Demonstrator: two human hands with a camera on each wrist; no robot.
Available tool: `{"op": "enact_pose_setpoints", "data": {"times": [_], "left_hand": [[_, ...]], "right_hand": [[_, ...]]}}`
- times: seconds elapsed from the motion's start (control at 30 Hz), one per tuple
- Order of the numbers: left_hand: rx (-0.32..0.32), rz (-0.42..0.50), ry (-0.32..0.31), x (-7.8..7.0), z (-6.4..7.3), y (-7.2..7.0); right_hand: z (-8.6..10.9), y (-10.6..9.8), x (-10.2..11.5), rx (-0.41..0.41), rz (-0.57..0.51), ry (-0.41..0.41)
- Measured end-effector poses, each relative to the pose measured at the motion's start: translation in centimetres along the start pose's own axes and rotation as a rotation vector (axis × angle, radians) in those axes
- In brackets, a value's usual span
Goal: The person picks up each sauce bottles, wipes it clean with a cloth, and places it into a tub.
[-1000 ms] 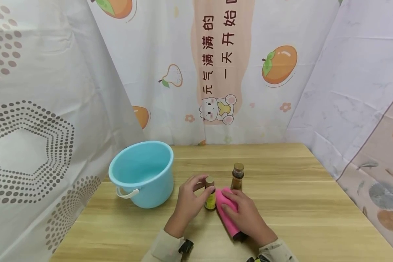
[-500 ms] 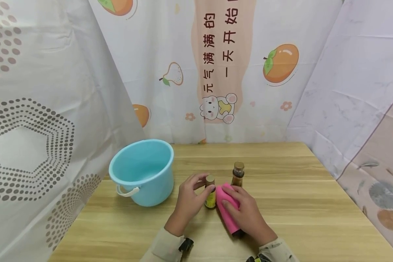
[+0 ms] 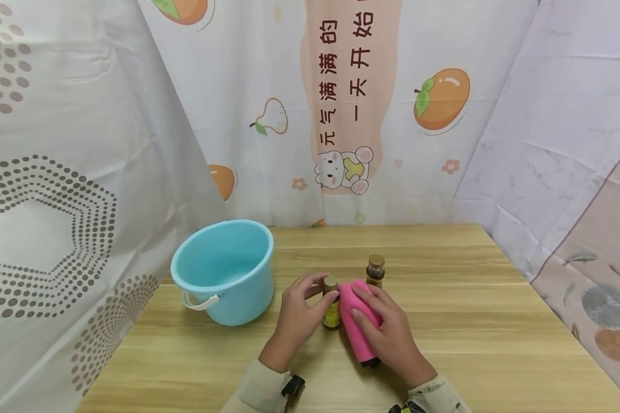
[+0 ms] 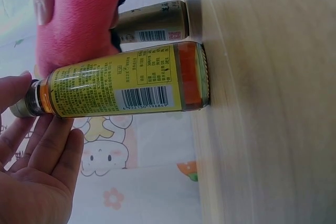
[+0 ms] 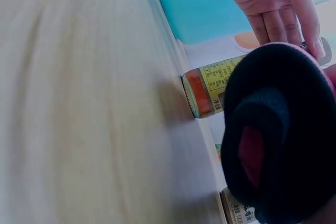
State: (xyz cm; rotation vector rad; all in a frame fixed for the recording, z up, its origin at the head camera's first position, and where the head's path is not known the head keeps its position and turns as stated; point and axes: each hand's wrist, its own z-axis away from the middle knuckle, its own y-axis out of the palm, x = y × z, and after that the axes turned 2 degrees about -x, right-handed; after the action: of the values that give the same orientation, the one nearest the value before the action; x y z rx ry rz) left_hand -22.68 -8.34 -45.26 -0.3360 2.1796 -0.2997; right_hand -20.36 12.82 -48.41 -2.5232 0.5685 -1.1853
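Upright on the wooden table stands a small glass bottle (image 4: pixel 121 85) with a yellow label, orange-red contents and a gold cap. My left hand (image 3: pixel 301 312) holds it at the neck and cap between thumb and fingers. In my right hand (image 3: pixel 390 332) is a rolled cloth (image 3: pixel 357 330), pink outside and dark on its other face. The roll's upper part lies against the bottle's side near the neck. Its dark coiled end (image 5: pixel 278 129) faces the right wrist camera. Just behind the cloth stands a second bottle (image 3: pixel 375 269) with a gold cap and brown-gold label, partly hidden.
A light blue bucket (image 3: pixel 258 295) with a white handle (image 3: pixel 201 304) stands at the left of the table (image 3: pixel 470 321). Printed curtains (image 3: pixel 289 189) hang behind the table and along both sides.
My right hand has moved the rolled cloth slightly up and forward along the bottle, hiding more of the bottle behind. My left hand keeps its hold on the yellow-labelled bottle.
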Motion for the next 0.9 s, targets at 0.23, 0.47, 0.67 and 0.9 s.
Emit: {"op": "enact_pose_setpoints", "data": {"times": [0.23, 0.47, 0.67, 0.9], "left_hand": [[-0.003, -0.010, 0.013, 0.16, 0.04, -0.01], [-0.003, -0.003, -0.004, 0.13, -0.03, -0.01], [-0.003, 0.004, -0.009, 0.14, -0.07, -0.11], [0.011, 0.011, -0.018, -0.05, -0.12, -0.14]], "right_hand": [[0.02, -0.06, 0.41, -0.003, -0.034, 0.006], [0.08, -0.04, 0.24, 0.033, -0.014, 0.017], [-0.05, -0.02, 0.23, 0.053, -0.003, 0.040], [-0.09, -0.09, 0.08, 0.111, 0.054, 0.104]]}}
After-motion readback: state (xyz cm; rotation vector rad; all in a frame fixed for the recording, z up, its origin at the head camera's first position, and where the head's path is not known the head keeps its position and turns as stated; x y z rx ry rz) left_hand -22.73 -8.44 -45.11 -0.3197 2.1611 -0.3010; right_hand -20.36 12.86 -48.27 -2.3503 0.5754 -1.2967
